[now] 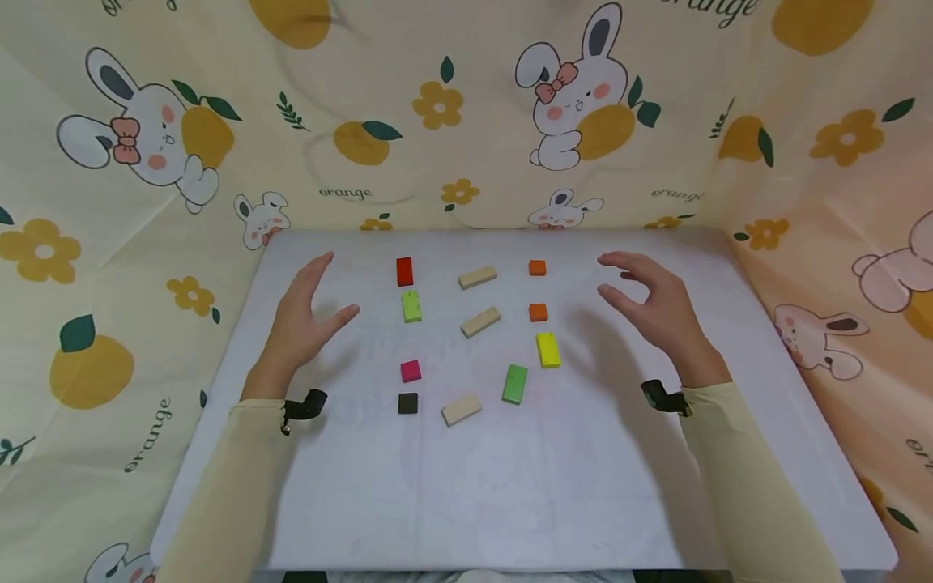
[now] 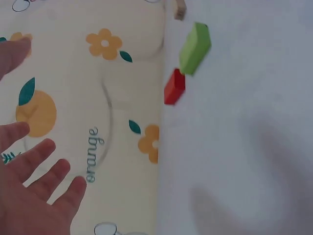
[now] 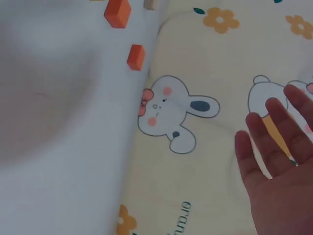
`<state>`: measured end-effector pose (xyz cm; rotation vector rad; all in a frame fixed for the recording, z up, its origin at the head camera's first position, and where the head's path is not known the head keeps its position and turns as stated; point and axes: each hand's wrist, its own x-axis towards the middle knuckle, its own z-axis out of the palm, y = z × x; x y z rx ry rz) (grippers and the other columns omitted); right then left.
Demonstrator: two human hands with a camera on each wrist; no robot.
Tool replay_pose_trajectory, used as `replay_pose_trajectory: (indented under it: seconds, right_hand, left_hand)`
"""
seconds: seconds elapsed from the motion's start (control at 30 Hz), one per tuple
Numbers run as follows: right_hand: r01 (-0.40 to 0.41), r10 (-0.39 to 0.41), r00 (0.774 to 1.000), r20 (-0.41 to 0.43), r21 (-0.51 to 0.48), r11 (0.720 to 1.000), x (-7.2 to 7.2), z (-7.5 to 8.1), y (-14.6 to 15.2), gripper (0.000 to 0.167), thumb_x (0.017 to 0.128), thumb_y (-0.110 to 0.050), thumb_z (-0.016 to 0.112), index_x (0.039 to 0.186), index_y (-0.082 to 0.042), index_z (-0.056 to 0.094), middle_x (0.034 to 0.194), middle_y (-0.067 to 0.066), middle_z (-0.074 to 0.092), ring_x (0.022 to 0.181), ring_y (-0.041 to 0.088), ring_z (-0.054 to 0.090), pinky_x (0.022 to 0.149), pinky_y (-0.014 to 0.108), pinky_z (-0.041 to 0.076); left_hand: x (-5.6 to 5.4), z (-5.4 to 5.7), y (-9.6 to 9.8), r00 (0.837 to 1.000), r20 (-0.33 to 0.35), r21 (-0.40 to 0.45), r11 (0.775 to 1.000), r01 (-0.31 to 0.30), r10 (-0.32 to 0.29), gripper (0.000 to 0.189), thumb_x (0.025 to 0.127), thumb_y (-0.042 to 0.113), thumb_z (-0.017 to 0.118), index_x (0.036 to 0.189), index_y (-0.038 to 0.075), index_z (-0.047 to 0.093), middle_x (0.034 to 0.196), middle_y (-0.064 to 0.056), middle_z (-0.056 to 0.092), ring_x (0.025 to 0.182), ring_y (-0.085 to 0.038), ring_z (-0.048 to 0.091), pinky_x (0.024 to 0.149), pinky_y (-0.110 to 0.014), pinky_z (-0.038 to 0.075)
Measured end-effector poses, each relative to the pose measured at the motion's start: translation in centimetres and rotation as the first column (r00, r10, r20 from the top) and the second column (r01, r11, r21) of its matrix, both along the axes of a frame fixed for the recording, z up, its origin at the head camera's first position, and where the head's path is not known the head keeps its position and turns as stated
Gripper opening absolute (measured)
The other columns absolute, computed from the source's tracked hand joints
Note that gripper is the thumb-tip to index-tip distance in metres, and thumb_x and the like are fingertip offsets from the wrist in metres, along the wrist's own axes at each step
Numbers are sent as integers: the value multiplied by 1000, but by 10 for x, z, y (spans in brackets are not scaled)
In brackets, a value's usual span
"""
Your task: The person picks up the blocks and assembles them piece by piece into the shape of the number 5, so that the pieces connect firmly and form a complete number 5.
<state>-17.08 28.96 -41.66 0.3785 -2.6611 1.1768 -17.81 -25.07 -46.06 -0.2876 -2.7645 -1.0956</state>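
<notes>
My left hand [image 1: 297, 322] hovers above the left side of the table, fingers loosely extended and holding nothing. Nearest to it are a red block [image 1: 404, 272] and a light green block [image 1: 411, 307]. On the other side my right hand [image 1: 654, 308] is also raised, thumb apart from the fingers, with nothing in it. Two small orange blocks [image 1: 537, 268] and a yellow block [image 1: 548, 350] lie to its left. Both wrist views show spread fingers, the left hand [image 2: 39, 191] and right hand [image 3: 281, 156] touching no block.
Between the hands, three plain wooden blocks [image 1: 478, 278] lie in a loose column. A green block [image 1: 514, 384], a pink block [image 1: 411, 371] and a black block [image 1: 408, 403] lie nearer the front. Patterned cloth [image 1: 466, 146] surrounds the white table [image 1: 466, 502] at back and sides.
</notes>
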Motion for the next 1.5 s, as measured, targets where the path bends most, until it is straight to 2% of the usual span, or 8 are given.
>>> replay_pose_trajectory:
  seconds: [0.13,0.33,0.47,0.57,0.8,1.17,1.3,1.5]
  right_hand:
    - [-15,17,999,43,-30,999,-12,-2,-4,44,101,-22,80,145,-20,70,146,-2,65,133,22,58,113,45,46]
    - [-49,50,996,74,-21,999,-23,-6,-12,47,102,-28,80,146,-18,69,144,0,66,130,25,60,111,48,48]
    - [-55,56,996,77,-12,998,-27,-5,-13,47,102,-26,80,146,-16,69,141,2,67,127,24,62,109,36,48]
    - [-66,68,995,79,-23,998,-32,-5,-16,47,102,-27,80,145,-14,69,141,3,68,128,26,62,108,34,48]
    - [-86,90,989,120,-43,995,-44,-12,-27,49,102,-30,80,146,-15,68,143,3,67,129,25,61,111,49,50]
    - [-72,74,983,167,-18,997,-51,-16,-27,50,101,-30,80,147,-15,67,143,5,66,126,28,62,111,51,49]
    - [-92,94,980,173,-23,996,-56,-16,-31,49,101,-29,80,146,-14,68,143,6,66,125,29,62,112,50,49]
    - [-126,132,976,173,-46,991,-66,-19,-39,45,101,-28,81,142,-13,70,142,10,67,125,35,63,110,49,50]
  left_hand:
    - [-9,2,8,1000,17,63,998,4,-5,89,97,34,83,171,19,35,173,-9,35,152,-38,41,120,-62,37]
    - [-21,-2,15,998,43,162,986,39,-46,83,98,28,85,167,14,41,169,-9,42,153,-31,41,122,-52,39]
    - [-28,-4,20,995,68,222,973,62,-78,82,99,27,84,167,12,42,167,-8,45,152,-29,43,121,-50,40]
    - [-32,-4,23,994,75,231,971,62,-81,81,99,25,84,167,13,42,166,-8,46,150,-29,44,121,-51,40]
    - [-38,-5,25,992,101,237,970,49,-75,80,100,23,82,167,13,41,164,-10,47,147,-31,48,120,-51,42]
    - [-48,-7,34,987,113,269,960,77,-111,80,99,24,83,167,15,41,164,-9,48,147,-31,47,120,-55,41]
    - [-52,-8,33,988,113,264,962,74,-107,80,99,22,83,167,14,41,164,-10,47,148,-34,47,120,-54,41]
    - [-60,-12,33,986,127,259,963,74,-110,79,100,24,83,167,15,42,164,-8,48,148,-29,47,120,-51,42]
